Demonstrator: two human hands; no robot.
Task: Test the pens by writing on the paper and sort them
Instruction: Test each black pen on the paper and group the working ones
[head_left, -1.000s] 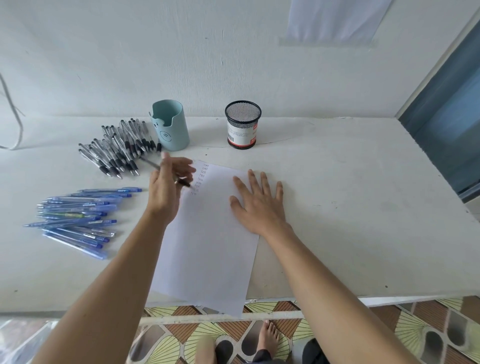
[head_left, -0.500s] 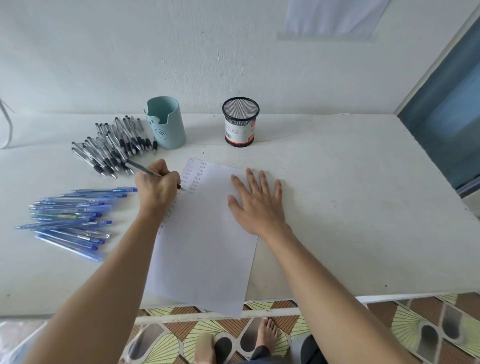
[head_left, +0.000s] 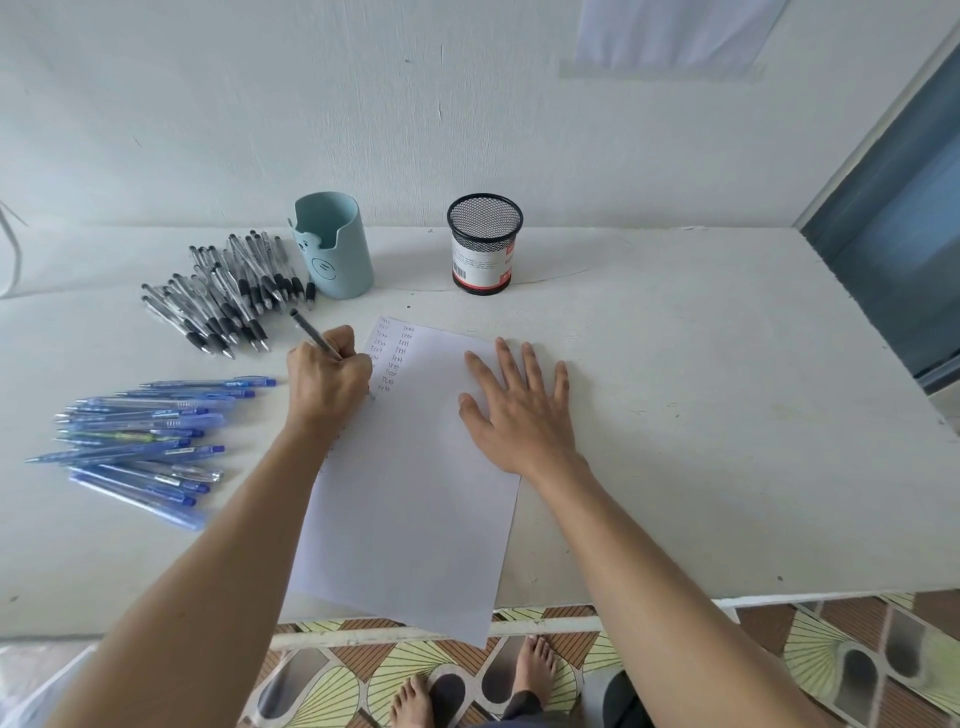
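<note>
A white sheet of paper (head_left: 410, 499) lies on the table, hanging over the front edge, with two short columns of handwritten words near its top left. My left hand (head_left: 327, 382) grips a black pen (head_left: 311, 332) in a writing hold, its tip down on the paper's left edge. My right hand (head_left: 514, 410) lies flat with fingers spread on the paper's right edge. A pile of black pens (head_left: 228, 291) lies at the back left. A pile of blue pens (head_left: 140, 441) lies nearer, at the left.
A light blue pen cup (head_left: 332, 247) and a black mesh pen cup (head_left: 484, 244) stand at the back by the wall. The white table (head_left: 701, 415) ends at a front edge, with tiled floor and bare feet below. A window frame is at right.
My left hand brought the black pen from above the paper's top left corner down into a writing grip and lowered its tip to the paper. My right hand stayed flat on the sheet.
</note>
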